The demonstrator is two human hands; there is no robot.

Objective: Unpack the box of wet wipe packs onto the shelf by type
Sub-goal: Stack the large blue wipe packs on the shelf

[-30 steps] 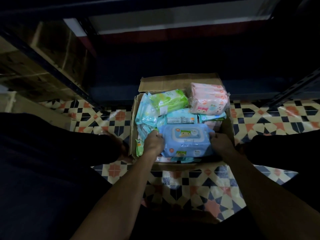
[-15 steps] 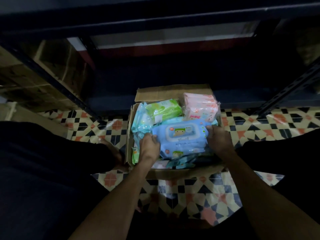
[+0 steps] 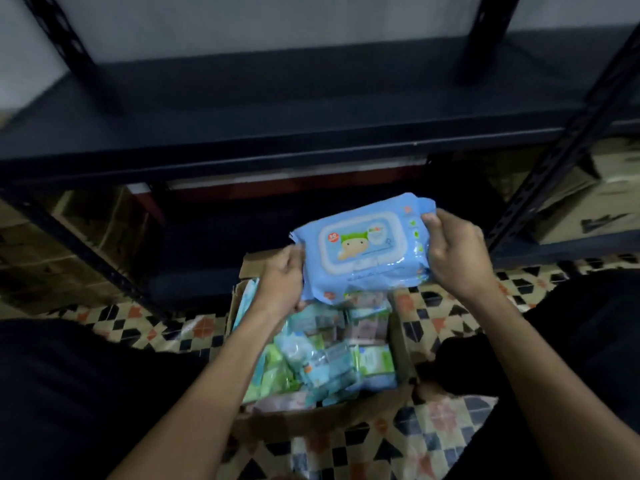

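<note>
A blue pack of wet wipes [image 3: 363, 247] with a cartoon face on its flip lid is held in the air above the far end of an open cardboard box [image 3: 311, 422], below the front edge of a dark metal shelf [image 3: 277, 109]. The pack tilts, its right end higher than its left. The left hand [image 3: 282, 284] has its grip closed on the pack's left end, fingers curled under the wrapper. The right hand [image 3: 453, 254] grips the right end, thumb on the top face near the sealed edge. Inside the box lie more packs [image 3: 329, 358] in pale blue and green, crowded together and blurred. The box sits on a patterned tile floor [image 3: 433, 317]. More cardboard boxes [image 3: 585, 202] stand behind the rack's perforated upright at right.
</note>
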